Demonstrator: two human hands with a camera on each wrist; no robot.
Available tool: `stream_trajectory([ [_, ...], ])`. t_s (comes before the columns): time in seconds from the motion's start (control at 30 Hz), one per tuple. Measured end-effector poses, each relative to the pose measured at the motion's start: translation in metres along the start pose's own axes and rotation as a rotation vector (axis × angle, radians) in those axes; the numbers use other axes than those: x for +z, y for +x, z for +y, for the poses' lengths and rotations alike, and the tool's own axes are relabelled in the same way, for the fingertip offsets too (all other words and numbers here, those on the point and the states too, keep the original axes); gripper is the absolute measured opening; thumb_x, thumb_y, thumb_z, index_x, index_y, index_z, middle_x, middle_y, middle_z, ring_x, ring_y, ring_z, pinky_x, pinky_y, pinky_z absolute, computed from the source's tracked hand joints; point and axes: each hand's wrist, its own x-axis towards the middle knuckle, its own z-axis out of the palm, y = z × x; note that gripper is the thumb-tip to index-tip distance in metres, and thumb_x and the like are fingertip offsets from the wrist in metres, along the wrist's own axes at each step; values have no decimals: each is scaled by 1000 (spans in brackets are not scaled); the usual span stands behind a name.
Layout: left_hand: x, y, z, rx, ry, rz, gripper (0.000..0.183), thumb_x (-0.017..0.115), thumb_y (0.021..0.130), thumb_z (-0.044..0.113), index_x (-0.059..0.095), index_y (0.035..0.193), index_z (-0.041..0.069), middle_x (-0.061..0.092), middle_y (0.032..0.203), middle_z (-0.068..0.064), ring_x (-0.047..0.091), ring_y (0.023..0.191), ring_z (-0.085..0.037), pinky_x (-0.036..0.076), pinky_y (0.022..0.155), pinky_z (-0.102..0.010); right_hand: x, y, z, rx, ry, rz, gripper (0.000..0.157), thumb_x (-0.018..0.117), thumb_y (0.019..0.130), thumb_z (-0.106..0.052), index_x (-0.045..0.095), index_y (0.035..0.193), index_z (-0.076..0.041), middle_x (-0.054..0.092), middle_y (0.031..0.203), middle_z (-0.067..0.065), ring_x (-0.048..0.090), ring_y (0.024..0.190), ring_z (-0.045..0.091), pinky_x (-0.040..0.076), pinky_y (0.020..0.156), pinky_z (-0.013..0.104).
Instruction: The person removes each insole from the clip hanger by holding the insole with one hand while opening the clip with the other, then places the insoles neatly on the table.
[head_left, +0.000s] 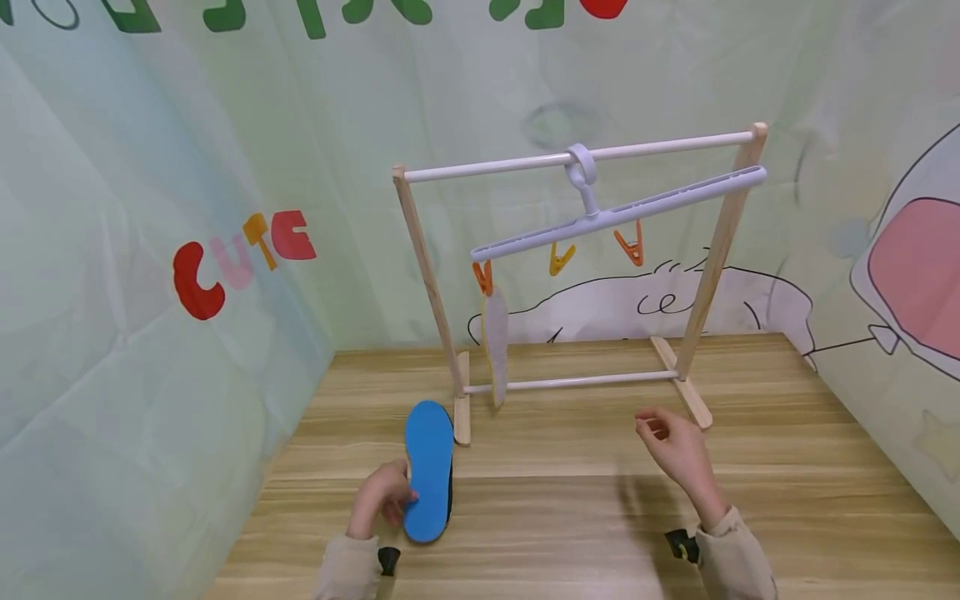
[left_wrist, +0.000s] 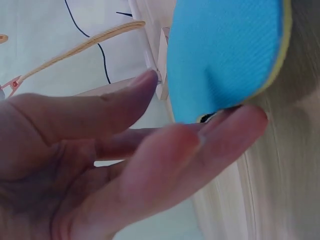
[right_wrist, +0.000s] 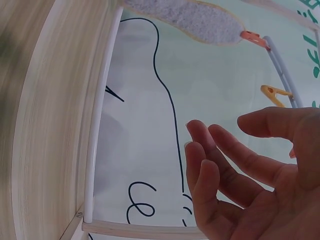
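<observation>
A blue insole lies lengthwise at the left front of the wooden table, a dark edge showing along its right side. My left hand is at its left edge. In the left wrist view the fingertips touch the insole's yellowish rim, while the thumb stands apart from them. My right hand is over the table at the right, holding nothing, its fingers loosely bent. Another insole, greyish, hangs from an orange clip at the left end of a pale purple hanger.
A wooden rack with a white top rod carries the tilted hanger. A yellow clip and a second orange clip hang from it, holding nothing. A printed cloth encloses the table behind and at the sides.
</observation>
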Motion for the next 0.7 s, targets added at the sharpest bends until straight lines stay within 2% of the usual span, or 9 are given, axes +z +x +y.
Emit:
stream_trajectory([
  [0.23, -3, -2, 6, -14, 18, 2, 12, 55, 82, -4, 44, 88, -5, 52, 67, -17, 57, 46, -23, 53, 47, -33, 2, 2, -1, -5, -9, 4, 19, 55, 85, -13, 65, 96, -1, 68, 84, 17, 64, 72, 25, 52, 64, 35],
  [0.43, -6, -3, 14, -7, 67, 12, 11, 55, 84, 0, 47, 90, -5, 56, 69, -18, 60, 53, -27, 53, 50, -34, 3, 4, -1, 9, -9, -9, 21, 55, 85, -14, 65, 98, -2, 68, 85, 17, 64, 73, 26, 52, 65, 36],
  [0.7, -9, -3, 28, 46, 66, 65, 20, 58, 84, 10, 52, 94, -7, 57, 74, -15, 58, 62, -25, 53, 56, -35, 3, 7, -5, 9, -8, -16, 20, 55, 86, -17, 65, 100, -6, 68, 86, 14, 63, 74, 22, 50, 63, 31],
])
